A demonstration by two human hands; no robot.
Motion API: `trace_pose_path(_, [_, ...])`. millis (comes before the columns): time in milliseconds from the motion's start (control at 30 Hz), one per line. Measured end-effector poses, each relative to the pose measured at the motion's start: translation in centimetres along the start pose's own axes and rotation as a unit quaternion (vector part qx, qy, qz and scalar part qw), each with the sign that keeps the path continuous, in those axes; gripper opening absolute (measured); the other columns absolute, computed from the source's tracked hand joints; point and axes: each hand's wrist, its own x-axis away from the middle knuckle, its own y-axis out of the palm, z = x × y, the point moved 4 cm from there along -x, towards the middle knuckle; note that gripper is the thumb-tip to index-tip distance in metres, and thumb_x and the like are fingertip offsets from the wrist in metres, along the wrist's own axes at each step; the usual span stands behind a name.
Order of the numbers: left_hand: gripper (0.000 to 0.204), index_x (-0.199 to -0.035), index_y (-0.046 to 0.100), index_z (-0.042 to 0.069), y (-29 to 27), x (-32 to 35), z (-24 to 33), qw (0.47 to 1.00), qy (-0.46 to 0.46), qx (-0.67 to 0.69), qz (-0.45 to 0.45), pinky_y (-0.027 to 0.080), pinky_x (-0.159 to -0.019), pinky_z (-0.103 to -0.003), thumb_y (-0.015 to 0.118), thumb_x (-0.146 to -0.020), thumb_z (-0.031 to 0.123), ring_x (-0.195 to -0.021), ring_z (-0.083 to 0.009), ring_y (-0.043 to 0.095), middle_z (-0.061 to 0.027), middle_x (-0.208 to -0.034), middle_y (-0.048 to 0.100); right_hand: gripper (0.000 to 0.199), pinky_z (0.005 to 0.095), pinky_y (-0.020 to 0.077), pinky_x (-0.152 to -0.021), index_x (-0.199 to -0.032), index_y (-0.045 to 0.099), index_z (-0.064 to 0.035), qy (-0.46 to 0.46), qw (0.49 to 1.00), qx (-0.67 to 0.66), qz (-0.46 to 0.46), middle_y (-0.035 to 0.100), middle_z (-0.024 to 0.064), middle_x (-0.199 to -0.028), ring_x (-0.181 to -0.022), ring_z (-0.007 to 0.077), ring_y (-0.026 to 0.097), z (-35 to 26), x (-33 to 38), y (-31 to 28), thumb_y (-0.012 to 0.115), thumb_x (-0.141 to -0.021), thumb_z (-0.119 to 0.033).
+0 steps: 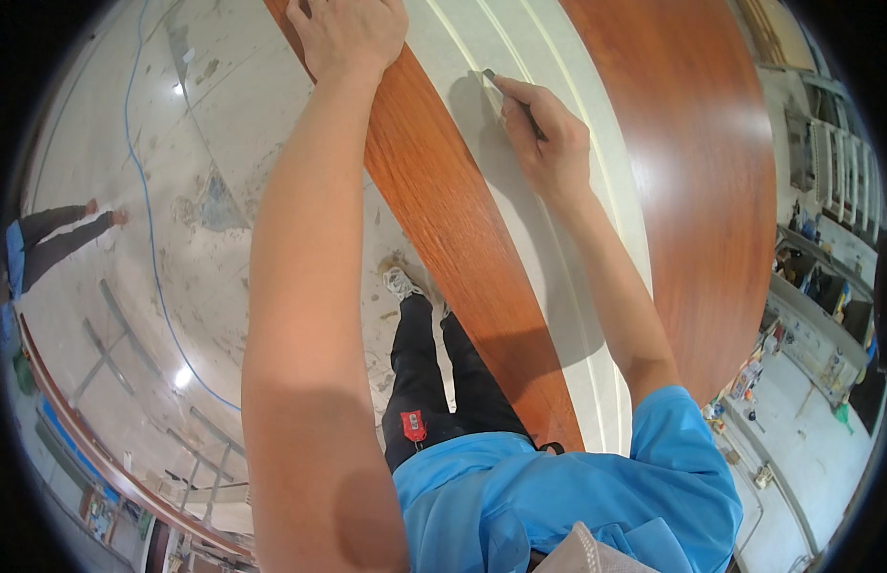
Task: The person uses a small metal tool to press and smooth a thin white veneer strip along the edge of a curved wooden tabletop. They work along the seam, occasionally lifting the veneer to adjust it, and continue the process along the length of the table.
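Observation:
My left hand rests on the narrow reddish-brown wood-grain strip at the top. Its fingers are apart, and some run past the upper edge of view. In a closed grip, my right hand holds a slim dark tool; its exact kind is not clear. The tool's tip is at a thin pale line on the light grey-green panel section. Several such lines run lengthwise along this section. To its right lies a wide, glossy reddish-brown wood-grain surface.
A blue cable snakes over the stained floor at left. Another person is at the far left. Metal frames stand at lower left. Shelves with tools line the right side. My legs are beside the strip.

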Motion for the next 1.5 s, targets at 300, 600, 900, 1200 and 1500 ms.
trace_pose_path(300, [0.065, -0.159, 0.041, -0.006, 0.0, -0.3, -0.1, 1.000, -0.002, 0.001, -0.014, 0.020, -0.130, -0.052, 0.046, -0.109, 0.035, -0.159, -0.0341, 0.031, -0.0211, -0.169, 0.038, 0.020, 0.0314, 0.0524, -0.063, -0.119, 0.073, -0.0016, -0.006, 1.000, 0.003, -0.005, 0.074, 0.0101, -0.094, -0.069, 0.0171, 0.066, -0.1, 0.2, -0.2, 0.066, -0.101, 0.001])
trace_pose_path(600, [0.064, -0.159, 0.041, -0.006, 0.3, -0.1, -0.2, 1.000, -0.001, 0.003, -0.012, 0.020, -0.130, -0.052, 0.046, -0.109, 0.035, -0.159, -0.0341, 0.031, -0.0214, -0.169, 0.038, 0.020, 0.0311, 0.0528, -0.063, -0.120, 0.073, -0.0014, -0.009, 1.000, 0.004, -0.003, 0.075, 0.0107, -0.096, -0.071, 0.0172, 0.067, 0.0, 1.1, -0.4, 0.066, -0.101, 0.001])
trace_pose_path(900, [0.064, -0.158, 0.044, -0.006, 0.6, 0.0, -0.3, 1.000, 0.008, -0.013, 0.009, 0.021, -0.129, -0.053, 0.047, -0.108, 0.035, -0.157, -0.0343, 0.034, -0.0209, -0.168, 0.041, 0.020, 0.0316, 0.0532, -0.064, -0.120, 0.073, -0.0015, -0.001, 1.000, 0.004, -0.011, 0.075, 0.0102, -0.094, -0.072, 0.0167, 0.067, 0.0, 1.9, -0.7, 0.066, -0.101, 0.001])
trace_pose_path(1200, [0.064, -0.159, 0.043, -0.005, 0.6, -0.1, -0.4, 1.000, 0.003, -0.014, 0.001, 0.021, -0.129, -0.052, 0.046, -0.108, 0.035, -0.158, -0.0334, 0.033, -0.0201, -0.169, 0.040, 0.023, 0.0315, 0.0535, -0.064, -0.121, 0.072, -0.0021, -0.006, 1.000, 0.002, -0.009, 0.074, 0.0101, -0.095, -0.072, 0.0176, 0.068, 0.3, 2.7, -0.7, 0.066, -0.100, 0.003])
trace_pose_path(1500, [0.064, -0.160, 0.042, -0.004, 0.8, 0.2, -0.5, 1.000, 0.000, -0.013, -0.006, 0.021, -0.130, -0.052, 0.045, -0.109, 0.035, -0.159, -0.0328, 0.031, -0.0192, -0.169, 0.039, 0.023, 0.0323, 0.0536, -0.064, -0.120, 0.073, -0.0011, -0.009, 1.000, 0.010, -0.011, 0.074, 0.0108, -0.093, -0.072, 0.0187, 0.069, 0.2, 3.8, -1.2, 0.066, -0.099, 0.005])
